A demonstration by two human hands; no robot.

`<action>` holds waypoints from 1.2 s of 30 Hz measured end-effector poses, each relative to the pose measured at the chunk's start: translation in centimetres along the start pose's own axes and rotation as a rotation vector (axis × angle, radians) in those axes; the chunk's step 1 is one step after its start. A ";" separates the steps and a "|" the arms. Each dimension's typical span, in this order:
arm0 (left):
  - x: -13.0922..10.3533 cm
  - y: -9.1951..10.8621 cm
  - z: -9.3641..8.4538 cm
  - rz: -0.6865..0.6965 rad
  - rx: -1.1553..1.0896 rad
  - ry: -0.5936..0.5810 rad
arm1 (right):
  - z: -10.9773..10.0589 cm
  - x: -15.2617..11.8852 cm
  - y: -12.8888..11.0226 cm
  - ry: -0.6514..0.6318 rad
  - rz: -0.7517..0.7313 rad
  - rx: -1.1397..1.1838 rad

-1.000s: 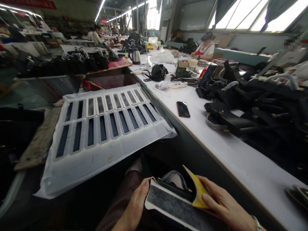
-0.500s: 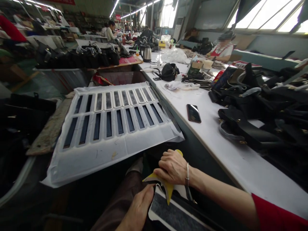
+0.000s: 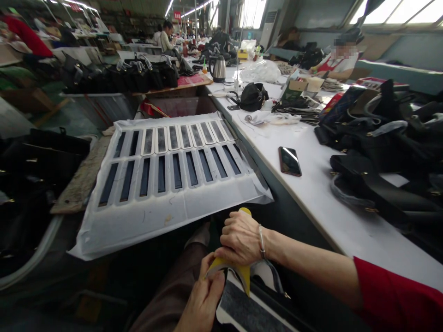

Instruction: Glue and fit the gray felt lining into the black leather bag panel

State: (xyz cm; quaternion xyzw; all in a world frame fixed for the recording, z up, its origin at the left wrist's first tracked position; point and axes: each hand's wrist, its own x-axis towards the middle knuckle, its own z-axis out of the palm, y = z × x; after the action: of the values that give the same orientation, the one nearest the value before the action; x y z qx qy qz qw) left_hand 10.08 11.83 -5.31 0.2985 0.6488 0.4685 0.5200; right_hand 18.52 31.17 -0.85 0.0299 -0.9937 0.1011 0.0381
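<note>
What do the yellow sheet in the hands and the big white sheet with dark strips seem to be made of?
The yellow sheet looks like thin, flexible paper or plastic: it curls under the right hand. The white sheet seems matte paper or fabric backing, creased and drooping at its edges. Its dark strips look like leather or faux leather, though I can't be sure.

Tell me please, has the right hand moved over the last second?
Yes. The right hand has swung from the near right of the grey-faced piece to its far end, pressing the yellow sheet.

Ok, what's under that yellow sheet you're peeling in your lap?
Under the yellow sheet shows a grey felt-like panel with a white border. The right hand and left hand cover the sheet's upper part, hiding what lies beneath there.
</note>
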 end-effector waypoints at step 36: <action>-0.4 1.8 -1.4 0.130 0.321 -0.084 | 0.1 -0.9 -1.5 -0.121 0.067 -0.035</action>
State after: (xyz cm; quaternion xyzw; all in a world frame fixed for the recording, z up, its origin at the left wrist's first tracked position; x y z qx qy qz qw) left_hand 8.71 11.75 -3.42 0.4385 0.6723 0.3785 0.4609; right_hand 19.52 29.68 -0.72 0.0021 -0.9962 0.0829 -0.0248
